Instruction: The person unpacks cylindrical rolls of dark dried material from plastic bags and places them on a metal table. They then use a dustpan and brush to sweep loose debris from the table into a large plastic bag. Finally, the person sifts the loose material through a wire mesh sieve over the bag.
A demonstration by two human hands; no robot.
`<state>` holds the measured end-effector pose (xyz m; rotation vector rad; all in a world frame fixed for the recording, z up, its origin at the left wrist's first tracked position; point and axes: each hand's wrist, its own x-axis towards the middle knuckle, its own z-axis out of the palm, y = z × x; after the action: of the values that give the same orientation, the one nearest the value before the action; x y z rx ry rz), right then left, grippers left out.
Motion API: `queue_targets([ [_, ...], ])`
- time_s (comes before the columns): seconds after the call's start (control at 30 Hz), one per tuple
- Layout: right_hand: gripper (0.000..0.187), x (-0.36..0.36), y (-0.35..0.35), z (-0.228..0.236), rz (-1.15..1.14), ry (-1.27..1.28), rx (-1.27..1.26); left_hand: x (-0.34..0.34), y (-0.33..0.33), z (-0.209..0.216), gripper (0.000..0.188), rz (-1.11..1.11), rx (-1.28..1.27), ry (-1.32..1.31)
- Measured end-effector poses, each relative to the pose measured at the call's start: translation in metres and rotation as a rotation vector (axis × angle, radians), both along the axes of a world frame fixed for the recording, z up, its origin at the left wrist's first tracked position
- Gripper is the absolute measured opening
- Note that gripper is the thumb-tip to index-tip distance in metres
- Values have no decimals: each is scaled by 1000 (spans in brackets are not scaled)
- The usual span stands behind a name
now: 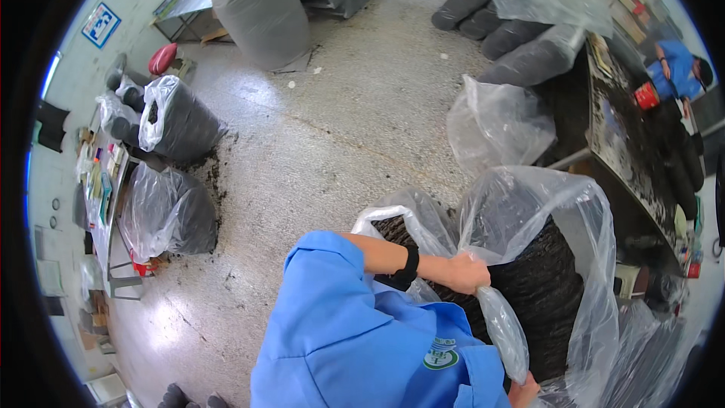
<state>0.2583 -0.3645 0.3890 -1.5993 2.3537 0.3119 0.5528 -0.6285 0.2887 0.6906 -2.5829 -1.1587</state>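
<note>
Gripping the plastic from afar, I have my left hand (466, 272) clamped on the gathered edge of a large clear bag (498, 193), fingers wrapped round the film. My right hand (523, 393) sits at the lower end of the same gathered fold (504, 329) — cropped by the picture's lower edge, so I cannot tell how far its fingers close. Bunching film into a thick strand likely gives a surer hold than one slippery layer, and having hands at both ends seems to take up the slack between them.

The bag is at lower right, mouth open, around a dark, ridged load (540, 295); the far rim bulges loosely and stands away from it, presumably because nobody holds that side. Beside my left wrist, a whitish rim (385, 215) surrounds more dark material; I cannot tell whether it belongs to the same bag.

Beyond stands a desk (613, 130) with dark scraps on it. Filled bags (181, 125) on the floor at left lean close to another desk — probably parked there to leave the middle walkable.
</note>
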Motion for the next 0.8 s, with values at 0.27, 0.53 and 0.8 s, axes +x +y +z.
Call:
queue_targets([
  [0.27,23,160,-179,12,166,-198,-305,222,-80,41,12,378,-138,111],
  [0.53,10,320,-382,-24,619,-424,-505,418,-149,41,13,743,-269,34],
  [0.8,17,570,-626,-52,843,-528,-481,644,-272,41,8,1081,-238,-169],
])
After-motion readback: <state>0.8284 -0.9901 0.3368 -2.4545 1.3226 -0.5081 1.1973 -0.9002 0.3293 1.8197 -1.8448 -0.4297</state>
